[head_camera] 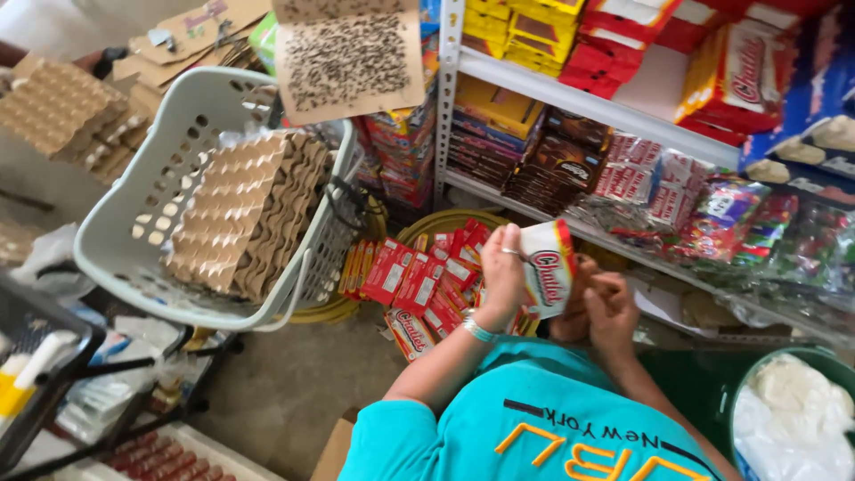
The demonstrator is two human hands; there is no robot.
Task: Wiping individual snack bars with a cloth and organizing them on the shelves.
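A pale plastic laundry basket [134,240] sits at the left of the scene, loaded with a stack of brown cardboard egg trays [245,209], with more egg trays [58,107] piled far left behind it. Above the basket hangs a cardboard sheet [349,58] speckled with dark spots. Near the centre, small red and white packets [419,281] lie heaped in a round yellow tub [441,223] on the floor, just beside the basket. To the right of the heap, a person in a teal shirt holds up a red and white packet [545,267] above the tub. The left hand [500,276], with a bracelet at the wrist, has its grip pressed around the packet's left side, fingers curled over the top edge. The right hand [610,307] sits against the packet's right side, fingers bent inward at its lower edge; how tightly that grip pinches cannot be told. Beyond the hands, metal shelves [588,102] carry red and yellow boxes and bagged sweets. At the near right stands a green bucket [744,374] filled with white bags.
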